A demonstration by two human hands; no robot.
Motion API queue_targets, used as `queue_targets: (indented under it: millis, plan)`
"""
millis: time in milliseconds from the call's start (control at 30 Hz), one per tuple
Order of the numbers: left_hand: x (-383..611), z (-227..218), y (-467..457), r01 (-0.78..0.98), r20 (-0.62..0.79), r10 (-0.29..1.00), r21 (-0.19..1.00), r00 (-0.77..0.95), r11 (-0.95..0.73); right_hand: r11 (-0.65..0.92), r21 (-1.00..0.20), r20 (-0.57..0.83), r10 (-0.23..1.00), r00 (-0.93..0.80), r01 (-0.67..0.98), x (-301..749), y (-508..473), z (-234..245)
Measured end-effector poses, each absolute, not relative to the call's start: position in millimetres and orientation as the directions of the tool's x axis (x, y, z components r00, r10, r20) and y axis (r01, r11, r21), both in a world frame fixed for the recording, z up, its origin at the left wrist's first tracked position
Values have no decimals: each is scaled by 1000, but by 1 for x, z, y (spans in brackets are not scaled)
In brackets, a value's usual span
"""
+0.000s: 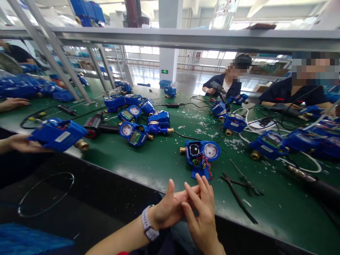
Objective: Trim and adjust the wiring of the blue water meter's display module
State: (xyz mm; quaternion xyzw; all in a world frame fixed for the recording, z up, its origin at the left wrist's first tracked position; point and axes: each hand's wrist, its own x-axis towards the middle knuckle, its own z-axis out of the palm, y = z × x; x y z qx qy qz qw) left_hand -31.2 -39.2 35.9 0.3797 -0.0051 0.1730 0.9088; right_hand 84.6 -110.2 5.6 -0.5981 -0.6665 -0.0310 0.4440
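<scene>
A blue plastic water meter with a round white dial, a dark square opening and loose coloured wires lies on the green matte counter, just beyond the hands. Dark metal pliers lie just right of the meter. The left hand, a pale watch on its wrist, and the right hand meet fingers-up at the counter edge, fingertips touching; whether they pinch anything cannot be told.
</scene>
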Motion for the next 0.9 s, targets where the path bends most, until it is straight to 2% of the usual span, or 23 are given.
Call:
queue_targets:
  millis: [133,233,367,667,733,800,900]
  plan:
    - [-33,37,-42,-305,118,310,679,943,668,350,-540,672,727,141,765,79,-109,12]
    - [-34,37,-43,-297,86,326,670,941,680,370,-613,659,727,194,698,78,-109,14]
    - [-33,38,-44,-325,111,337,649,935,688,378,-689,647,705,290,619,83,-110,17]
    - [-34,20,-41,-290,104,291,624,951,726,314,-830,543,640,544,461,102,-108,12]
    - [-31,19,-44,-294,114,293,651,949,700,302,-820,556,621,553,486,99,-107,13]
    - [-26,22,-48,-280,89,327,747,941,604,324,-762,623,602,499,561,93,-105,17]
    - [-16,27,-57,-190,15,382,885,924,425,447,-591,753,603,263,671,80,-100,25]
